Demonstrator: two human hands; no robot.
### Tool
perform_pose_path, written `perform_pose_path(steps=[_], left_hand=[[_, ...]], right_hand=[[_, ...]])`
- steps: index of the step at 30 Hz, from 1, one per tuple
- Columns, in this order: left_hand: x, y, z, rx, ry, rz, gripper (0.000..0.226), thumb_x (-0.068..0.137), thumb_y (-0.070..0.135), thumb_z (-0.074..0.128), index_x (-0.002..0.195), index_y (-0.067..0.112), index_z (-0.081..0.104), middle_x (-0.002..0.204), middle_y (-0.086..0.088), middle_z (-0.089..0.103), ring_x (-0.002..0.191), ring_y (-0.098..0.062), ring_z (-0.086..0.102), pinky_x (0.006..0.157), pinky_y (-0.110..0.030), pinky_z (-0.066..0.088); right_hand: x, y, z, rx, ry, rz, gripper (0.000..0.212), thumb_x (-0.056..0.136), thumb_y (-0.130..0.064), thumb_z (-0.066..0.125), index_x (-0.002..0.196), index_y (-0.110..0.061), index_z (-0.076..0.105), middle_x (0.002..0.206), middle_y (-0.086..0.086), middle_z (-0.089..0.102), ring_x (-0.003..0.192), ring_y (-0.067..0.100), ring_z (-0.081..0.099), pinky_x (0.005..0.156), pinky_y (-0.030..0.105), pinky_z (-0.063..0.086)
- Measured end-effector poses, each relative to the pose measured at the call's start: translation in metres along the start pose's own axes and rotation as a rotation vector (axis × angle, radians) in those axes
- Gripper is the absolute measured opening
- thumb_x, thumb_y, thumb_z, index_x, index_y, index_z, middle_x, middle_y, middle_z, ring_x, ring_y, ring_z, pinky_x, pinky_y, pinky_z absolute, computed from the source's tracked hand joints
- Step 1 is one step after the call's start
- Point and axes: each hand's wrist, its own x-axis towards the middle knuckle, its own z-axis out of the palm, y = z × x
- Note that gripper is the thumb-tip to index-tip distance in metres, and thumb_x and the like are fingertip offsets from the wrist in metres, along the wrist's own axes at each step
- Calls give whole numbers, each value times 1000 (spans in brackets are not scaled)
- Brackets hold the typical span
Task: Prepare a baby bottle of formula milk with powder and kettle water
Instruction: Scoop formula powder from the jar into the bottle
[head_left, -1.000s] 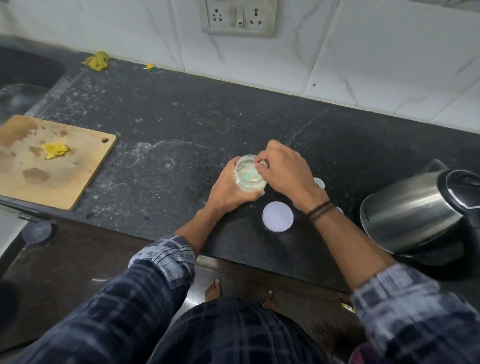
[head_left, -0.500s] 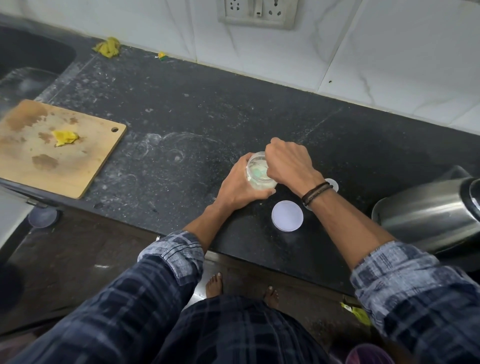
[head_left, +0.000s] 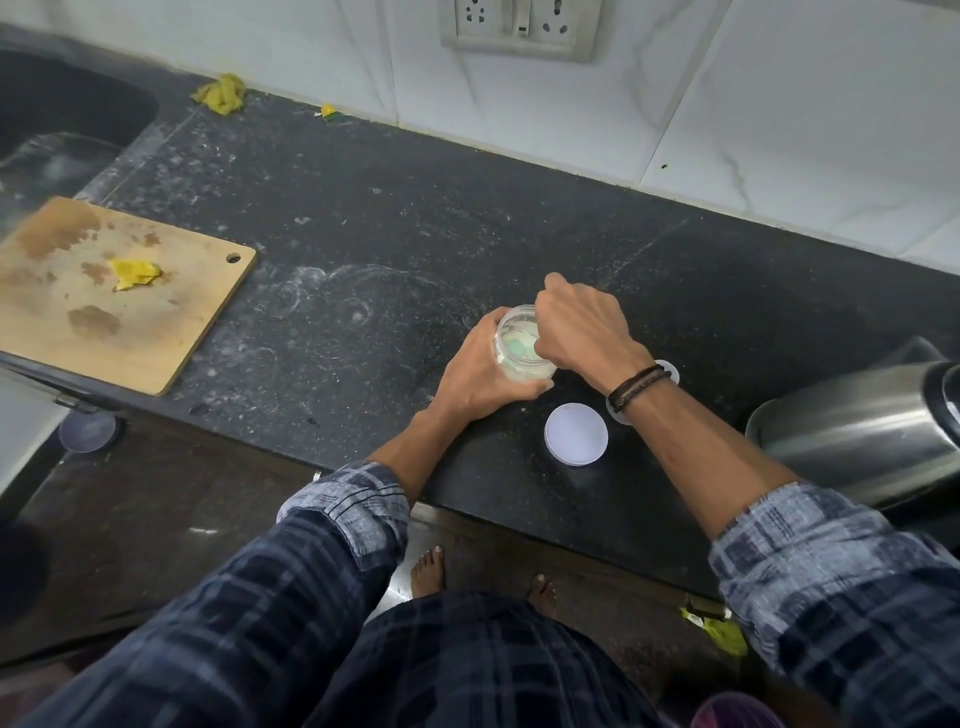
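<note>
A clear plastic jar of pale powder (head_left: 514, 345) stands on the black counter (head_left: 395, 249), its mouth uncovered. My left hand (head_left: 478, 374) grips its side. My right hand (head_left: 582, 327) is above the jar's mouth with curled fingers reaching inside, where a green scoop (head_left: 518, 349) shows; the fingertips are hidden. The jar's white round lid (head_left: 575, 434) lies flat on the counter just right of the jar. A steel kettle (head_left: 862, 426) with a black lid stands at the right edge. A small white part (head_left: 667, 370) peeks out behind my right wrist.
A wooden cutting board (head_left: 119, 296) with a yellow scrap lies at the left, near the counter's front edge. A sink (head_left: 57, 119) is at the far left. Yellow scraps lie by the tiled back wall, under a wall socket (head_left: 519, 26).
The view has shifted right and down, so the kettle is cut off more. My right hand has dipped further into the jar; my left hand keeps its hold.
</note>
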Motion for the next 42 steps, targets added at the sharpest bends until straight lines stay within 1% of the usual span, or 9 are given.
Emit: perform_pose_path(steps=[5,8,13,18,23,28,31,35,42], left_hand=[[1,-1,1,11,2,5,86,58,41,96,118,63,38,129,15,59,118,-5,59,98,-41,53],[1,-3,2,14,3,-1,88,57,42,96,125,51,41,129,14,60,119,-6,60,98,-43,53],[0,-4,1,21,3,-4,90,57,45,95,128,51,40,131,15,59,120,-7,59,99,-44,53],[1,-4,1,25,-1,-2,91,57,42,96,128,49,40,130,15,58,119,-5,59,99,-42,53],[1,-4,1,14,1,-10,86,59,35,96,125,46,42,127,15,60,115,-3,60,96,-39,54],[4,0,2,10,-17,10,76,61,31,96,115,51,46,117,13,65,107,-7,65,90,-38,56],[6,-4,3,12,-34,1,75,59,39,96,118,41,50,115,9,66,105,-12,67,87,-44,57],[2,-5,3,6,-13,-18,86,58,39,96,127,40,44,125,14,62,113,-6,63,93,-40,56],[-1,-1,0,0,-11,-32,88,60,31,96,129,41,42,126,17,59,114,0,59,94,-33,53]], right_hand=[[2,-2,2,-56,2,21,36,89,-28,75,119,-10,66,128,9,50,113,31,53,80,40,45],[5,-4,1,-40,-46,29,35,91,-24,70,123,-11,65,132,8,49,120,31,47,88,43,47],[8,-6,1,14,-109,52,36,91,-18,68,125,-10,63,133,7,47,124,31,44,94,45,46],[6,-3,1,115,-84,51,33,87,-17,71,118,-7,64,126,6,48,117,30,45,82,42,46],[-6,-2,-3,113,71,6,19,88,-14,64,105,-11,72,116,7,53,104,28,50,75,37,45],[-16,-4,-2,64,198,-48,16,93,-13,61,103,-9,73,105,6,62,98,26,54,70,33,33],[-16,-6,0,40,182,-84,16,95,-13,60,105,-8,72,104,6,64,98,26,56,71,33,30],[-17,-6,-7,68,101,-90,19,96,-13,63,114,-7,68,111,9,65,104,28,58,78,35,41],[-12,-3,-9,193,-26,-33,19,92,-8,63,107,-12,71,109,13,62,84,25,54,72,35,43]])
